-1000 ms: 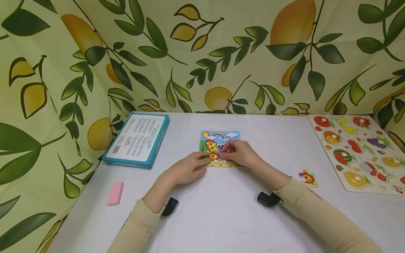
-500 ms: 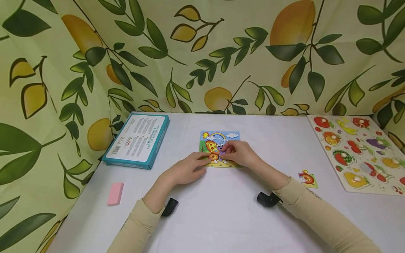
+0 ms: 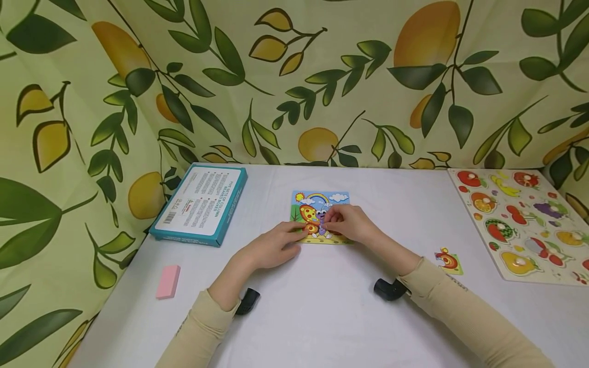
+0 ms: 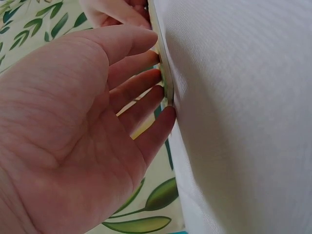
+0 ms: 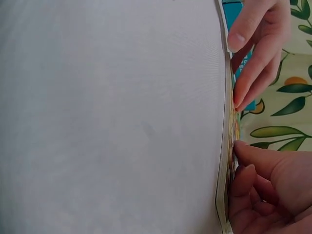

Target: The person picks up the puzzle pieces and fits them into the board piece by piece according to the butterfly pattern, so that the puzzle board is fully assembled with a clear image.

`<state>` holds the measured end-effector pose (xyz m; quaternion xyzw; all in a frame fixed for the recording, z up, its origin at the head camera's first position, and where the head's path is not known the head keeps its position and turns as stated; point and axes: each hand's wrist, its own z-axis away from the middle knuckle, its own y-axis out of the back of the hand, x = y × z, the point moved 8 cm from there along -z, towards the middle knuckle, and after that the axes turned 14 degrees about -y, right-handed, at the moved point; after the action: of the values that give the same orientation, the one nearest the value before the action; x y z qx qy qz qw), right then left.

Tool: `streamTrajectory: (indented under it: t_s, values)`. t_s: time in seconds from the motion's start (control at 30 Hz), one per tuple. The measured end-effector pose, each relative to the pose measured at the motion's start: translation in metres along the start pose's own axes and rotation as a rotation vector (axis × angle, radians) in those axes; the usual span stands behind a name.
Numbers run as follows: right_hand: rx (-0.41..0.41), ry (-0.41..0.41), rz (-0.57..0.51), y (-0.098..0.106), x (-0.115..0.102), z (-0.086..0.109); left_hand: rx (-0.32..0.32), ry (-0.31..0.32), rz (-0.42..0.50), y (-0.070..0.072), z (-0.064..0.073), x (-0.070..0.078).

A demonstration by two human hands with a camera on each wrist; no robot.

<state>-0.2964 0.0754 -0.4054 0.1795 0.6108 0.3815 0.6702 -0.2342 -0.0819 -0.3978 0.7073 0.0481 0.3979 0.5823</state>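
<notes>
A small butterfly picture puzzle [image 3: 338,198] with a sun and rainbow lies flat near the middle of the table. My left hand [image 3: 274,245] rests at its lower left corner, fingers extended; in the left wrist view the fingertips [image 4: 168,114] touch the board's edge. My right hand [image 3: 350,223] covers the puzzle's right part. Its thumb and index finger pinch a piece at the purple butterfly body, mostly hidden under the fingers. In the right wrist view its thumb tip touches the board. A loose puzzle piece [image 3: 449,262] lies by my right forearm.
A teal and white box [image 3: 200,204] lies at the back left, with a pink block [image 3: 168,281] in front of it. A fruit board [image 3: 547,275] lies on the right of the white table [image 3: 322,312]. Patterned cloth [image 3: 317,102] hangs behind.
Both hands stay almost in place. The right fingertips shift very slightly over the puzzle; the loose piece has not moved.
</notes>
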Motion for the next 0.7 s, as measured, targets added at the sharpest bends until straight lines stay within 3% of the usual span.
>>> streamTrajectory:
  t_s: [0.27,0.47,0.7]
  values:
    - [-0.065,0.092,0.019,-0.001,-0.003,0.005,-0.006,0.009,-0.005,-0.001,0.0,0.001]
    - [-0.109,0.119,0.021,-0.002,-0.004,0.008,0.005,-0.063,-0.027,-0.001,-0.005,0.008]
    - [-0.12,0.157,0.028,-0.001,-0.004,0.01,-0.043,-0.112,0.011,-0.007,-0.017,0.017]
